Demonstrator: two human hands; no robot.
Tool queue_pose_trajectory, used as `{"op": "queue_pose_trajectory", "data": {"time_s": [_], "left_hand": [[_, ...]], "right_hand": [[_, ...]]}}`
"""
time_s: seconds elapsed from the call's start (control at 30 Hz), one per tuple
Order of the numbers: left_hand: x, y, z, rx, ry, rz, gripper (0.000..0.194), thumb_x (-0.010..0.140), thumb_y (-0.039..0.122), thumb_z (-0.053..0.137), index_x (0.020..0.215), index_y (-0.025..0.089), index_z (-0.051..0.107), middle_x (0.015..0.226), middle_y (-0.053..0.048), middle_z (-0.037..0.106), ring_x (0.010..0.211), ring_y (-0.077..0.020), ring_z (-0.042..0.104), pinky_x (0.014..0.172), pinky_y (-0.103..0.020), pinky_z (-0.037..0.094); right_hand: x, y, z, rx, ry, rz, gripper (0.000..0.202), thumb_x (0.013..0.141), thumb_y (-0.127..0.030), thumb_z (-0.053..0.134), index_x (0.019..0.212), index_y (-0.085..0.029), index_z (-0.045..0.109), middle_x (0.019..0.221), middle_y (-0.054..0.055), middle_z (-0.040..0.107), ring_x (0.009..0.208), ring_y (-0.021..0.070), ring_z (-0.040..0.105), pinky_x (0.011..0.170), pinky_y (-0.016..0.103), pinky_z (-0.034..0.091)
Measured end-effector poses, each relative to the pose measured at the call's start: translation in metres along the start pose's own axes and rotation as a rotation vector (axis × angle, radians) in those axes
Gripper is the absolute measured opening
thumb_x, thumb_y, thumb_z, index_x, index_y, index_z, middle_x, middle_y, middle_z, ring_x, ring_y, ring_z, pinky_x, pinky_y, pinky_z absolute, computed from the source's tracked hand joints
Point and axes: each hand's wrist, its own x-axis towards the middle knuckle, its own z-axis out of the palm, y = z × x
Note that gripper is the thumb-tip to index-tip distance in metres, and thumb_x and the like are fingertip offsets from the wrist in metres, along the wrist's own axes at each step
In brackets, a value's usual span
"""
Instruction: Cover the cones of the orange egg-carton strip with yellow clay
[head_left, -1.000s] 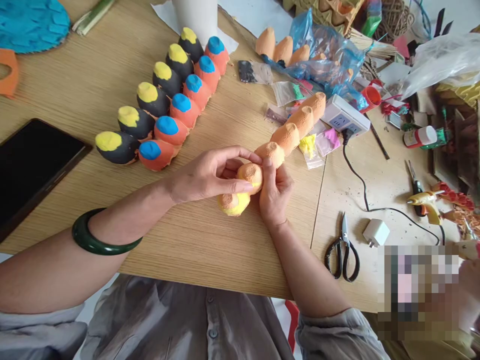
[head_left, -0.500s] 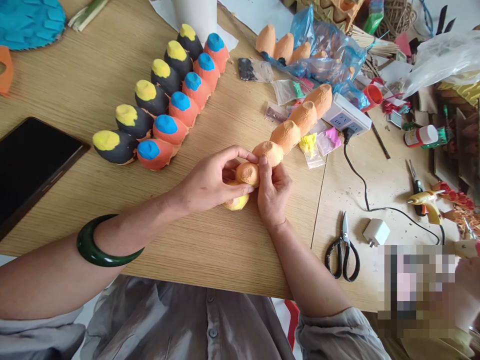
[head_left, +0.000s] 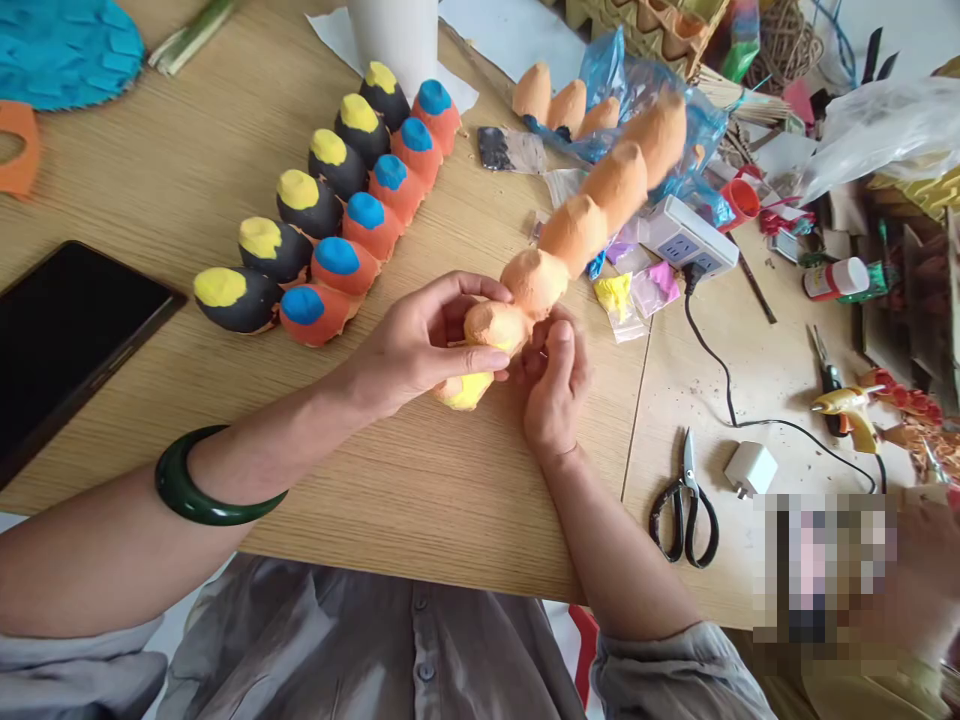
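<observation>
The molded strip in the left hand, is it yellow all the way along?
No, the strip shows yellow only near its end closest to the person, while the bumps farther out are plain orange.

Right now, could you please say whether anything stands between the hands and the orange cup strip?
Nothing visible does: the left hand holds the orange cup strip near its partly yellow end; the right hand is close by, contact unclear.

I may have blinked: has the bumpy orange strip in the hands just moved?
Yes: the far end of the strip has shifted toward the picture's top, judged against the white, rectangular plastic power socket.
</observation>
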Motion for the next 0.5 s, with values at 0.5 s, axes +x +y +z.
{"op": "queue_pose_trajectory", "data": {"time_s": [0.5], "left_hand": [[0.01, -0.005, -0.008, -0.079, 0.286, 0.082, 0.047, 0.068, 0.012, 0.088, 0.108, 0.021, 0.066, 0.098, 0.001, 0.073, 0.089, -0.0153, 0.069, 0.073, -0.033, 0.069]], "right_hand": [[0.012, 0.009, -0.006, 0.286, -0.008, 0.092, 0.021, 0.088, -0.028, 0.075, 0.109, -0.028, 0.07, 0.108, 0.0, 0.068, 0.091, 0.0122, 0.068, 0.084, 0.033, 0.067]]}}
